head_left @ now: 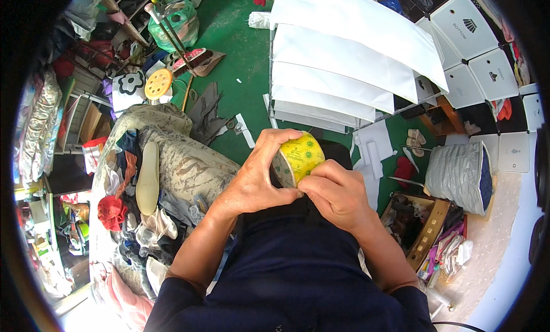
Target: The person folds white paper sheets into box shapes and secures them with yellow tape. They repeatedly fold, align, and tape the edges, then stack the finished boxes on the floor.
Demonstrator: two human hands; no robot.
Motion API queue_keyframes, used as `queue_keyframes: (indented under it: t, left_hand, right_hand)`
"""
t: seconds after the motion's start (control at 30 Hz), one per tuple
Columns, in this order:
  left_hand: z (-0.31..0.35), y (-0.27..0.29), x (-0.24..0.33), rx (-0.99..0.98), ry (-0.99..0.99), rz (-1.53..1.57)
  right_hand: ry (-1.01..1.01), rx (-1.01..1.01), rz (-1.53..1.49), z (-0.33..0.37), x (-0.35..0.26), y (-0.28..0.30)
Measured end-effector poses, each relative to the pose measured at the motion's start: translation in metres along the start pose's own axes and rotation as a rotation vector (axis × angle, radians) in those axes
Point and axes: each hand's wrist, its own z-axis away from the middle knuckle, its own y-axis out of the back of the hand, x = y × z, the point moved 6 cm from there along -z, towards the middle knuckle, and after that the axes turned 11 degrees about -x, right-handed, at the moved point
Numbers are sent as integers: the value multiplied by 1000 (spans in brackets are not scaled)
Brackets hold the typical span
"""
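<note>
My L hand [255, 177] grips the yellow, green-printed round tape roll [306, 155], flat side twd L palm; my R hand [339, 195] pinches its near R edge. Roll's btwn both, axis approx. L–R. Ahead: white-sheeted metal rack's [338, 63] near edge.

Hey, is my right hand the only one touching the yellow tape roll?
No, the left hand grips the tape roll while the right hand touches its edge.
</note>
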Motion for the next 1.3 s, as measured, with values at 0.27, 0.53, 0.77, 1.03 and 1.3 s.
queue_keyframes:
  t: [0.27,0.53,0.77,1.03,1.3]
  left_hand:
    - [-3,-2,3,-22,87,-27]
    - [-3,-3,4,-38,80,-69]
    - [-8,-2,12,-51,62,-86]
    - [-5,-3,8,-104,162,-142]
    - [-7,-6,9,-184,190,-74]
  right_hand:
    - [-57,106,-28,4,5,2]
    - [-16,36,-54,6,11,2]
    - [-80,118,-85,11,13,8]
    - [76,-39,238,-4,-3,14]
    - [173,-155,402,-16,-11,16]
